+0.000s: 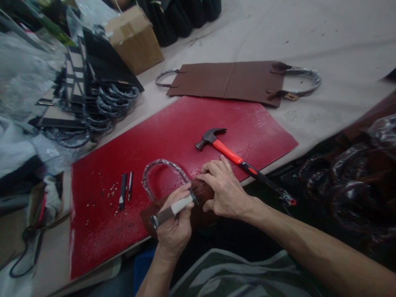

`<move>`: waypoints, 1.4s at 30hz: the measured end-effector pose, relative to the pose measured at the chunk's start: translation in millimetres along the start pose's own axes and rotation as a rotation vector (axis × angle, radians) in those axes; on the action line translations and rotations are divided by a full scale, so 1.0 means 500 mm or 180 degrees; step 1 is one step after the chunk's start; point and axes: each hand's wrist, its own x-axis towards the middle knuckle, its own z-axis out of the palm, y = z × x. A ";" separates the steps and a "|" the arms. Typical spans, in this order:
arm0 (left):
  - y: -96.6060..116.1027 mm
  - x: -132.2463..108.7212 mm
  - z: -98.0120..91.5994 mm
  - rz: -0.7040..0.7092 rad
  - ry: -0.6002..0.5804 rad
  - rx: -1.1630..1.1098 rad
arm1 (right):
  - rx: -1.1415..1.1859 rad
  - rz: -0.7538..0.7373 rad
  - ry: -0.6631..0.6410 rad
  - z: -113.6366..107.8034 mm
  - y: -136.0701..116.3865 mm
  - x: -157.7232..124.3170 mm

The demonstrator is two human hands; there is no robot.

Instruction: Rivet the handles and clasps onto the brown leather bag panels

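Observation:
My left hand (175, 225) is closed round a metal punch tool (173, 210) with a white-taped shaft, its tip set on a brown leather piece (201, 194) at the near edge of the red cutting mat (173, 136). My right hand (224, 187) lies on that leather piece, fingers bent and pressing it down. A plastic-wrapped handle loop (161, 169) rises from the leather. A claw hammer (235, 159) with a red and black grip lies on the mat just beyond my right hand.
Two small punches (125, 189) and scattered punched bits lie on the mat's left. A flat brown bag panel (229, 80) with wrapped handles lies behind the mat. Stacked black panels (89, 86) and a cardboard box (134, 37) stand far left. Wrapped dark bags (352, 185) sit right.

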 end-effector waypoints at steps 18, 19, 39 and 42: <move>-0.005 0.006 0.007 -0.0129 0.0011 0.0196 | -0.0024 -0.0086 -0.0035 0.000 0.004 0.000; -0.004 0.007 0.007 -0.0136 0.0009 0.0208 | -0.0022 -0.0089 -0.0037 0.000 0.004 0.000; 0.004 0.018 0.033 0.0123 0.0121 0.0910 | -0.0066 -0.0147 -0.0023 0.001 0.005 0.000; -0.002 0.014 0.040 0.0229 0.0118 0.0837 | -0.0102 -0.0154 -0.0002 0.002 0.005 -0.001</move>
